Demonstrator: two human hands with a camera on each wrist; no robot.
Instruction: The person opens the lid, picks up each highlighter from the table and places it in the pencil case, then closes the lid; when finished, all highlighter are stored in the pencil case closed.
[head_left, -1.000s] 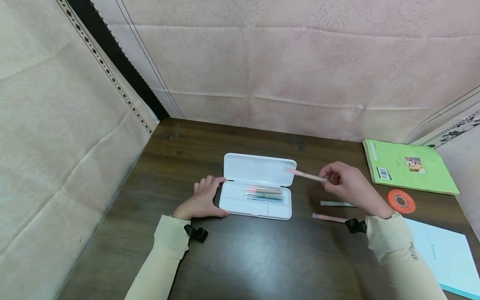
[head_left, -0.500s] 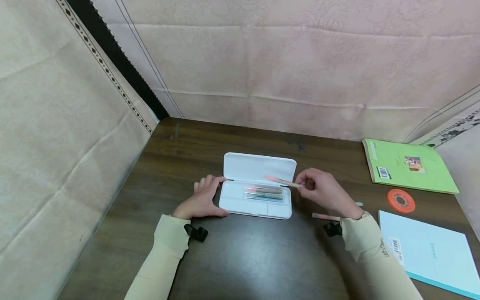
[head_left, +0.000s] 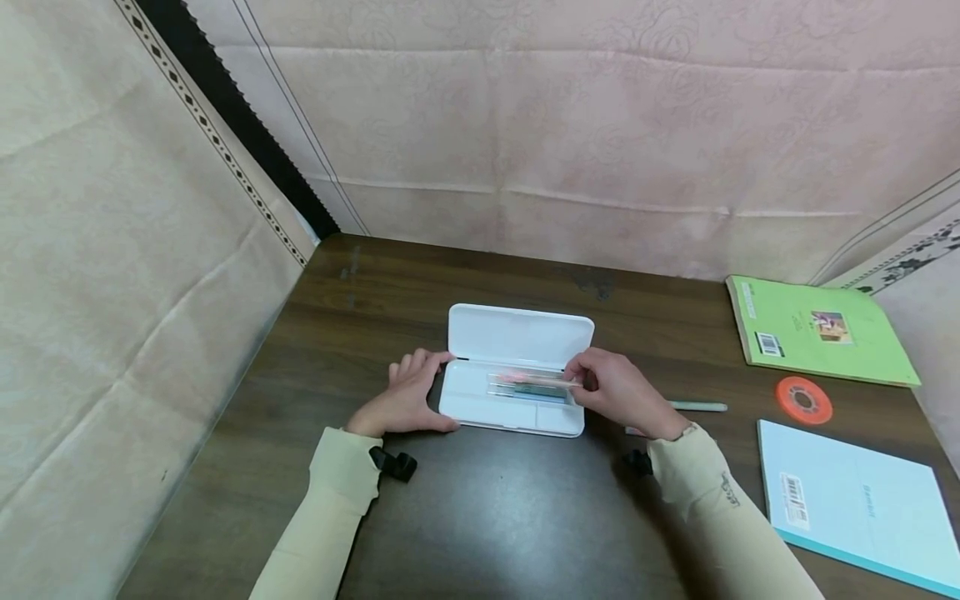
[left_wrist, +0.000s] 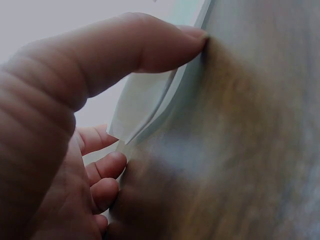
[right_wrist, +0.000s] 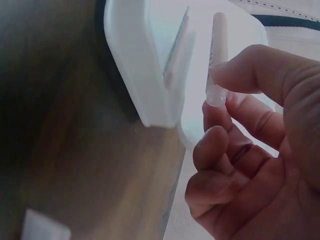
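A white pencil case (head_left: 480,414) lies with its lid folded back on the table. My left hand (head_left: 408,398) holds the left end of it, thumb at the front corner and index finger near the hinge. In the left wrist view, the thumb (left_wrist: 160,47) lies along the case's edge. My right hand (head_left: 621,393) pinches a pale pink pen (right_wrist: 218,42) by its clear end, between thumb and fingers. That pen is low over the tray, roughly in line with several slim pens (head_left: 536,397) inside, which it partly covers.
To the right lie a pale green pen (head_left: 699,406) and another pen mostly hidden behind the right wrist. Beyond them are an orange disc-shaped item (head_left: 804,400), a light blue book (head_left: 847,500) and a green book (head_left: 817,329) near the back edge.
My right hand has moved left and toward me, carrying the pink pen from right of the lid down over the tray. The left hand keeps its place on the case.
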